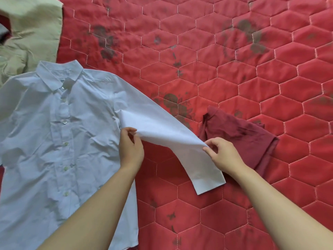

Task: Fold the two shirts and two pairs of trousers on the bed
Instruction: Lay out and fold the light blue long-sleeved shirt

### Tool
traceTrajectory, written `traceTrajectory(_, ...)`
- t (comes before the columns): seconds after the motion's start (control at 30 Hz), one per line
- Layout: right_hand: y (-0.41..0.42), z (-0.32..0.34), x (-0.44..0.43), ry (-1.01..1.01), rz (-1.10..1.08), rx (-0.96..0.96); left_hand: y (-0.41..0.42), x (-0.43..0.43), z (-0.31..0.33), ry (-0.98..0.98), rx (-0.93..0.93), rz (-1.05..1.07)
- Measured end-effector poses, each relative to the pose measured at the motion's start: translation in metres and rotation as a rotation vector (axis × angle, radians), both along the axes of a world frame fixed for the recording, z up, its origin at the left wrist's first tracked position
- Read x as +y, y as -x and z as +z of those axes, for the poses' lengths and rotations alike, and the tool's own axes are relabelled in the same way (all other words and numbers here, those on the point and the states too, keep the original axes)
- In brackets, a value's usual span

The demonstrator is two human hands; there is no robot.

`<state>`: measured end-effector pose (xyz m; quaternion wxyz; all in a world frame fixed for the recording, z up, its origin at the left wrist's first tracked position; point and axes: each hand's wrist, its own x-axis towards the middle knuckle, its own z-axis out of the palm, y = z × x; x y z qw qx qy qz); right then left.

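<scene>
A pale blue buttoned shirt (59, 134) lies face up on the left of the red quilted bed (225, 56), collar toward the far side. Its long sleeve (162, 130) stretches right and is lifted off the quilt. My left hand (130, 147) pinches the sleeve near the armpit. My right hand (222, 152) pinches the sleeve's edge farther down, above the cuff (209, 183). A dark red garment (237, 138), folded into a small bundle, lies just right of my right hand. A beige garment (30, 33) lies crumpled at the top left.
The quilt has hexagon stitching and dark floral prints. Bare quilt stretches across the far right and the near right. The shirt's left side runs out of view at the frame's left edge.
</scene>
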<state>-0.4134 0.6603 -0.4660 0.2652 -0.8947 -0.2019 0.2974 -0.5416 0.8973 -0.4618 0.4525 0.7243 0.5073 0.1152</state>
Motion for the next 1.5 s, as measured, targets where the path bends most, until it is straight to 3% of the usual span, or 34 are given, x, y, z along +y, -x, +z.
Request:
traceTrajectory(0.2, 0.015, 0.007, -0.007, -0.123, -0.180, -0.036, -0.010, -0.004, 0.011, -0.018, 0.019, -0.066)
traceTrajectory(0.5, 0.023, -0.011, -0.041, 0.183, -0.129, 0.105, 0.003, -0.074, 0.008, -0.030, 0.538, -0.382)
traceTrajectory(0.6, 0.031, -0.003, -0.047, 0.056, -0.124, 0.044, 0.000, -0.100, 0.006, -0.063, 0.435, -0.479)
traceTrajectory(0.7, 0.044, 0.010, -0.049, 0.009, -0.052, -0.043, -0.016, -0.122, 0.010, 0.156, 0.263, -0.552)
traceTrajectory(0.83, 0.053, 0.021, -0.051, -0.014, 0.018, -0.021, -0.042, -0.140, 0.013, 0.348, 0.225, -0.421)
traceTrajectory(0.9, 0.052, 0.023, -0.051, -0.048, 0.006, 0.020, -0.049, -0.140, 0.013, 0.288, 0.266, -0.416)
traceTrajectory(1.07, 0.039, 0.033, -0.035, -0.137, -0.154, 0.042, -0.036, -0.098, 0.031, 0.179, 0.252, -0.306)
traceTrajectory(1.33, 0.062, 0.073, 0.107, -0.197, 0.045, 0.056, 0.033, 0.042, 0.094, 0.095, 0.237, -0.027)
traceTrajectory(1.5, 0.109, 0.096, 0.208, -0.180, 0.156, 0.020, 0.103, 0.145, 0.117, -0.019, 0.169, 0.014)
